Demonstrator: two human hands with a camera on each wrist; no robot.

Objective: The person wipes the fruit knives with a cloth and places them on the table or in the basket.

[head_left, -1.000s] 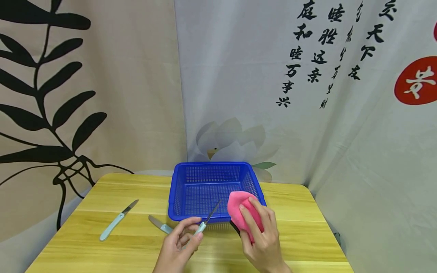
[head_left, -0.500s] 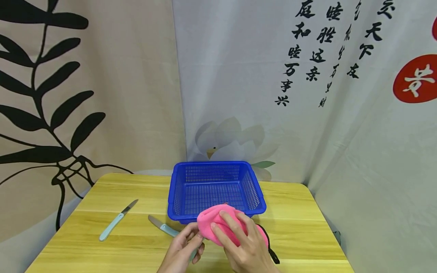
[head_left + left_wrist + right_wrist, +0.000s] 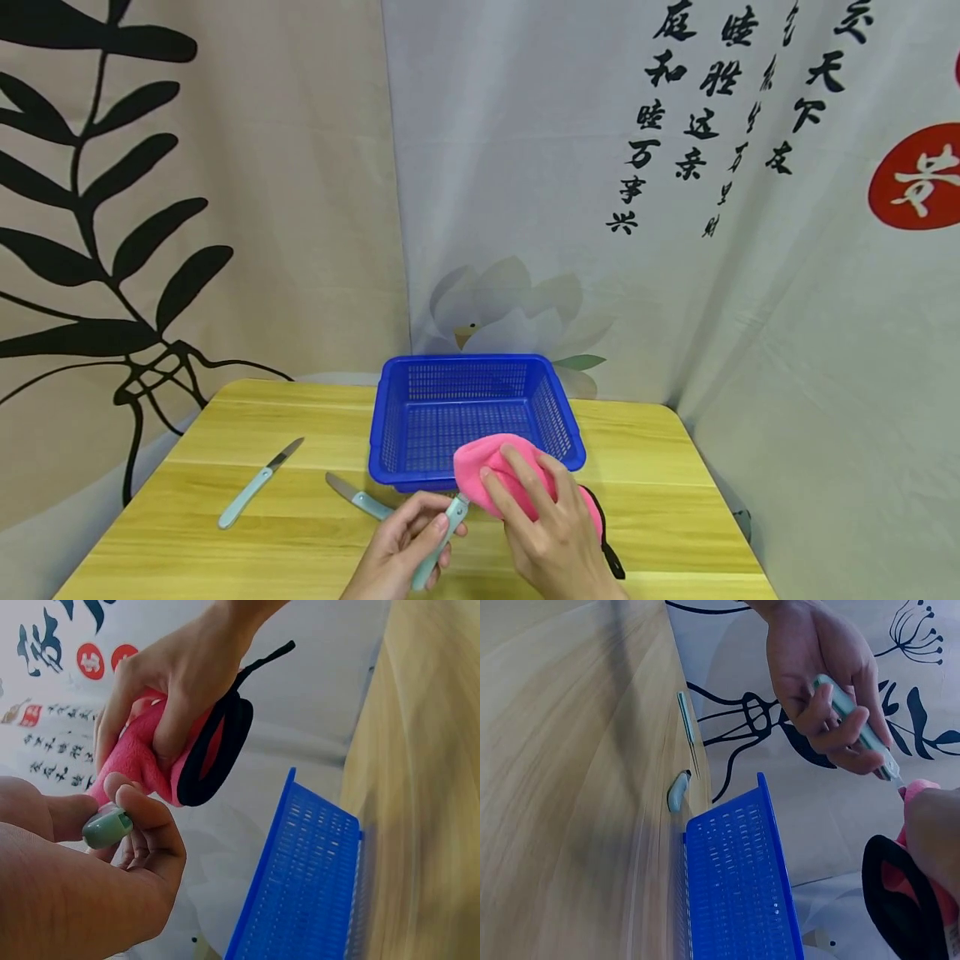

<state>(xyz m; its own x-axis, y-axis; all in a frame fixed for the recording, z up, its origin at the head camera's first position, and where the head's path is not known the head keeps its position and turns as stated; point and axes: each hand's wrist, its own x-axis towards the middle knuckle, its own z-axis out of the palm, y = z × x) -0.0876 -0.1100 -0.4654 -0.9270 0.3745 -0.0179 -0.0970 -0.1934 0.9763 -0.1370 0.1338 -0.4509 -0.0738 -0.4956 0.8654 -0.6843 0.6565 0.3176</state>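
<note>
My left hand [image 3: 397, 546] grips a knife by its pale blue-green handle [image 3: 441, 543], thumb along the top. In the right wrist view, the fingers curl round that knife handle [image 3: 855, 720]. My right hand [image 3: 551, 533] holds a fluffy pink cloth [image 3: 480, 467] with a black edge and a black cord. The cloth covers the knife's blade; only a short bit of metal shows near the handle in the right wrist view. Both hands are above the table, in front of the blue basket [image 3: 465, 362].
Two more knives with pale blue handles lie on the wooden table [image 3: 225, 575]. One knife [image 3: 258, 486] is at the left; the other knife [image 3: 352, 496] lies beside the basket, partly behind my left hand. A printed curtain [image 3: 315, 208] hangs behind the table.
A second ago the blade was bare and the cloth was apart from it, to the right. The cloth came left over the blade, then shifted slightly right and up along it.
</note>
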